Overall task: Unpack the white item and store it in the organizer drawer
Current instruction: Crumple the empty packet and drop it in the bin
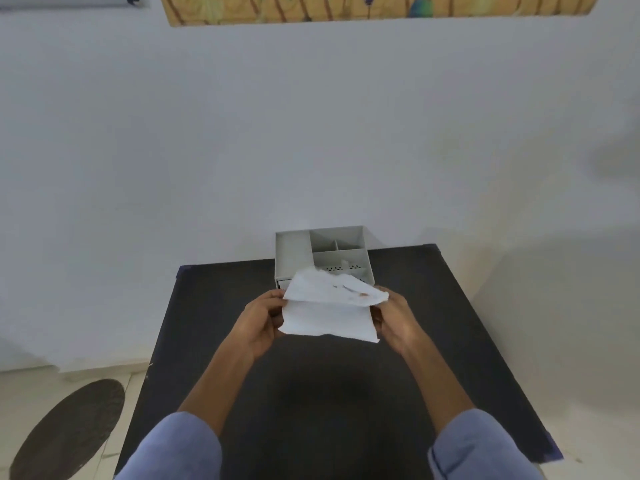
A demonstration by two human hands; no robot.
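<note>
I hold a crumpled white paper wrapping [329, 315] above the middle of the black table [311, 393]. My left hand [263, 320] grips its left edge and my right hand [393, 318] grips its right edge. The upper flap is folded open toward the far side and shows small brownish marks. What lies inside the wrapping is hidden. Just behind it stands the grey organizer [294, 254] with several open top compartments. Its drawer front is mostly hidden by the paper, and only a sliver shows at the lower left.
The table stands against a white wall, with the organizer at its far edge. A dark round mat [69, 431] lies on the tiled floor to the left. A painted picture [346, 6] hangs on the wall above.
</note>
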